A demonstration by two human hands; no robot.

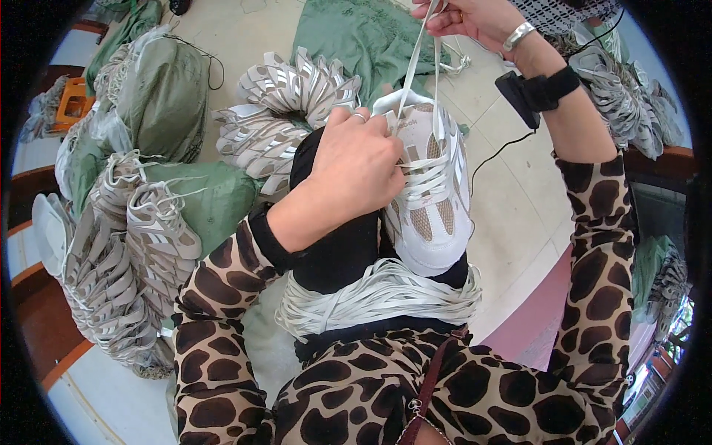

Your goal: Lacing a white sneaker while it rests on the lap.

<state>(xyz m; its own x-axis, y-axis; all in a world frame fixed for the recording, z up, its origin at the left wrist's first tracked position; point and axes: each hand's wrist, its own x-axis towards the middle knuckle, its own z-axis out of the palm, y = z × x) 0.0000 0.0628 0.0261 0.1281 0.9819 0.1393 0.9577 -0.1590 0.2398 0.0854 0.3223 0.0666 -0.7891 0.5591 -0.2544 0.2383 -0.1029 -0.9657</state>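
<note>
A white and beige sneaker (434, 237) rests on my lap with its toe toward me. Its white lace is crossed over the tongue in several rows. My left hand (356, 159) is closed on the sneaker's left side by the lacing; its fingertips are partly hidden. My right hand (471, 21), raised beyond the shoe at the top, pinches the white shoelace (409, 74). Two lace strands run taut from the upper eyelets up to those fingers. A thick bundle of loose white laces (378, 299) lies across my lap, just below the sneaker's toe.
Uppers or sneakers (297, 93) sit in a ring on the tiled floor ahead. More stacked sneakers (111, 274) stand at my left beside a stuffed green sack (165, 100). A green cloth (348, 44) lies at the far middle. A thin black cable (489, 158) runs from my right wrist device.
</note>
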